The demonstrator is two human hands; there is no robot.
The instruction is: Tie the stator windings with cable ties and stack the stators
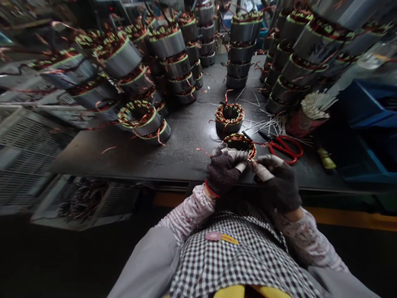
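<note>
A motor stator (pixel 252 152) with copper windings and yellow-green slot liners lies at the bench's near edge. My left hand (pixel 225 167), in a dark glove with pale fingertips, is closed on its near left rim and hides part of it. My right hand (pixel 276 176), gloved alike, pinches at the stator's near right side. Whatever thin piece is between those fingertips is too small to name. Just behind stands another stator (pixel 229 120), upright on the bench. Red-handled scissors (pixel 287 149) lie right of my right hand, beside loose white ties (pixel 269 124).
Stacked stators (pixel 176 68) rise at the left, with more stacks (pixel 240 51) at the back and right (pixel 288 76). A red cup (pixel 305 122) holds white strips. Blue bins (pixel 366 140) stand at the right, near a yellow-handled tool (pixel 326 159). Crates (pixel 71 215) sit low left.
</note>
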